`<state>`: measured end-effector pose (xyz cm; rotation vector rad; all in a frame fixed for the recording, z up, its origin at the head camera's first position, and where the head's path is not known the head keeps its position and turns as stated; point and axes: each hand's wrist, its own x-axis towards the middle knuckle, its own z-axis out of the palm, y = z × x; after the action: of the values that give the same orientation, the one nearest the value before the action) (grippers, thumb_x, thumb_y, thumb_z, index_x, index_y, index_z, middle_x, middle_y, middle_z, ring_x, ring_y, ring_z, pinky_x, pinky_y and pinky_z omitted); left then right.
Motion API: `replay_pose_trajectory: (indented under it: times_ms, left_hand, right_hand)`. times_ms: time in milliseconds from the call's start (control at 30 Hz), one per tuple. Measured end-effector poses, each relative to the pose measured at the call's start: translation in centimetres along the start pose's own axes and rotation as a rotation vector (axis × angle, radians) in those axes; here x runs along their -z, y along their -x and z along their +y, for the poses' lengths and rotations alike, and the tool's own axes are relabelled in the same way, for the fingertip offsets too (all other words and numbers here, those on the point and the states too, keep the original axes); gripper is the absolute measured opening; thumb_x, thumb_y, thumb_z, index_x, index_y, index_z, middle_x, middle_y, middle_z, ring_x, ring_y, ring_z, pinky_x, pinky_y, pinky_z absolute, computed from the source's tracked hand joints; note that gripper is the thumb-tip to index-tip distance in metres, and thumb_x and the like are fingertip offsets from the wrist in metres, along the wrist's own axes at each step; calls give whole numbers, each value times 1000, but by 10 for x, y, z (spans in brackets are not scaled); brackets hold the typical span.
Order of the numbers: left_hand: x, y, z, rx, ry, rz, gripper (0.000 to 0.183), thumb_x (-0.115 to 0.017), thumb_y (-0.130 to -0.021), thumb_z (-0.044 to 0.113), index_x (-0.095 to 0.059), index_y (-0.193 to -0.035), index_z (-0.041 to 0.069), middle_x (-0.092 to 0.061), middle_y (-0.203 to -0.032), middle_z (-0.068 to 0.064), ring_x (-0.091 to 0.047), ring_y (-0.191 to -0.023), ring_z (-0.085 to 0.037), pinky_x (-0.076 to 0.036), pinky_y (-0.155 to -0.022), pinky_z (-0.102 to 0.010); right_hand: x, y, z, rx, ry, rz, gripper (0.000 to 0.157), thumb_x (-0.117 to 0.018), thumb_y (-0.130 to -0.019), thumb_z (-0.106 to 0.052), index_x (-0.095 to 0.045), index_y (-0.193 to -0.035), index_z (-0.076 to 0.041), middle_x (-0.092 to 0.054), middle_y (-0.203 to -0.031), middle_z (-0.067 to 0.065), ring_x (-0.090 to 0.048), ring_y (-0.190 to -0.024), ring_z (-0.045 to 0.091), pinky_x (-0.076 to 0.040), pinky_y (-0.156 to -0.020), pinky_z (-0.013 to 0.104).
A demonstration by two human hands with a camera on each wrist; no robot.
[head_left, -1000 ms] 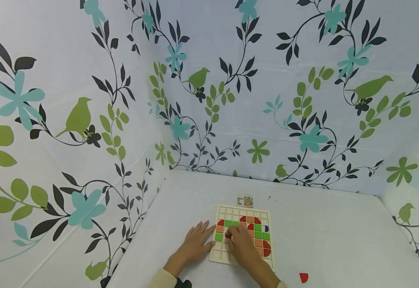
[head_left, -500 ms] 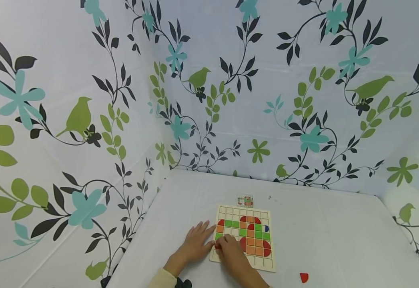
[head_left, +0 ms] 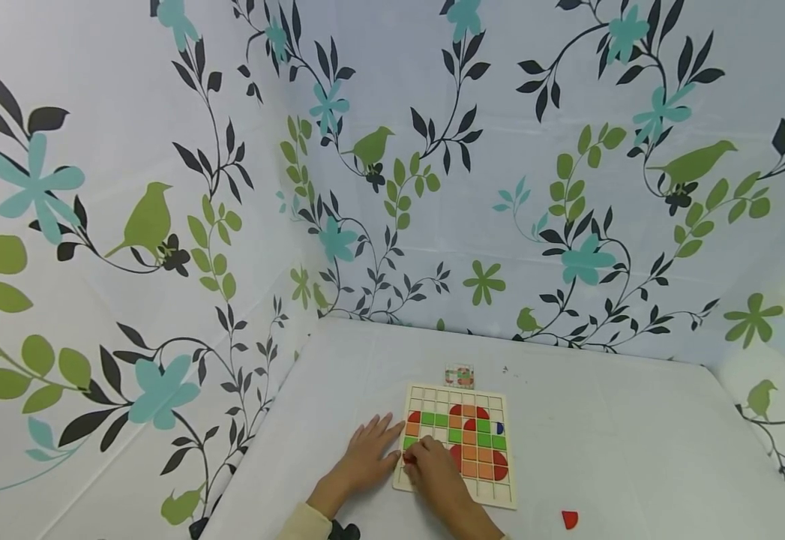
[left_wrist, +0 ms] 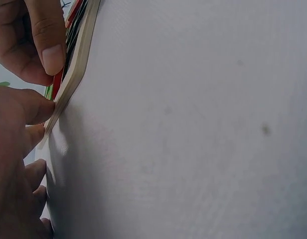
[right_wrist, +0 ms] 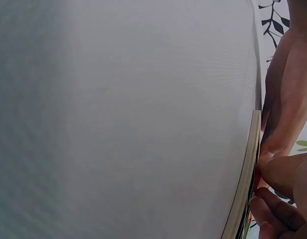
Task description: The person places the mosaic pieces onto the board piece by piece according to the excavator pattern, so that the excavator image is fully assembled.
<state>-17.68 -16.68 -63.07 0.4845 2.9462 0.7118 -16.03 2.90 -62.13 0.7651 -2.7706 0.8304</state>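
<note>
A square wooden grid board lies on the white table, with red, orange, green and blue pieces set in several of its cells. My right hand is over the board's left column and pinches a small red piece between thumb and finger, low against the board. Its exact shape is mostly hidden by the fingers. Fingers spread, my left hand rests at the board's left edge, thumb and index finger touching the rim. In the right wrist view the two hands meet near the board's edge.
A small printed pattern card lies just behind the board. One loose red quarter-round piece sits on the table to the front right. A dark object is beside the left sleeve. Patterned cloth stands behind.
My right hand has moved left and slightly down across the board with the red piece, uncovering pieces in the middle, then stays nearly still. The left hand has not moved.
</note>
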Motion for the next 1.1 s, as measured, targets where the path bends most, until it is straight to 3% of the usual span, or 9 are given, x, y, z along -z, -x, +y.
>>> replay_pose_trajectory:
  times_ms: [467,767,933,1100]
  left_hand:
    - [1,-2,0,3,12,-4,56,-59,-106,32,-49,-159,19,-39,-168,-14,-32,-156,-43,-25,-125,-68]
    - [4,-2,2,5,31,-8,56,-59,-106,31,-49,-159,18,-38,-169,-15,-31,-157,-44,-24,-125,-68]
    - [3,0,1,6,31,-9,56,-59,-106,32,-49,-159,18,-39,-168,-16,-31,-157,-44,-25,-125,-68]
    - [2,1,2,18,29,-14,56,-59,-106,31,-49,-159,19,-38,-169,-14,-31,-157,-43,-23,-126,-67]
  right_hand:
    - [-3,-7,-6,-85,42,34,11,-84,-91,-13,-75,-97,-16,-61,-91,-6,-56,-82,9,-54,-74,32]
    - [-3,-8,-5,-86,34,34,9,-83,-90,-12,-75,-93,-15,-59,-88,-6,-53,-78,8,-51,-70,30]
    - [8,-6,-5,-107,-6,-35,10,-80,-91,-12,-75,-99,-14,-60,-92,-5,-51,-81,9,-50,-72,32]
    - [33,7,2,-193,-66,-61,12,-75,-96,-17,-76,-108,-15,-64,-101,-4,-60,-89,11,-59,-82,36]
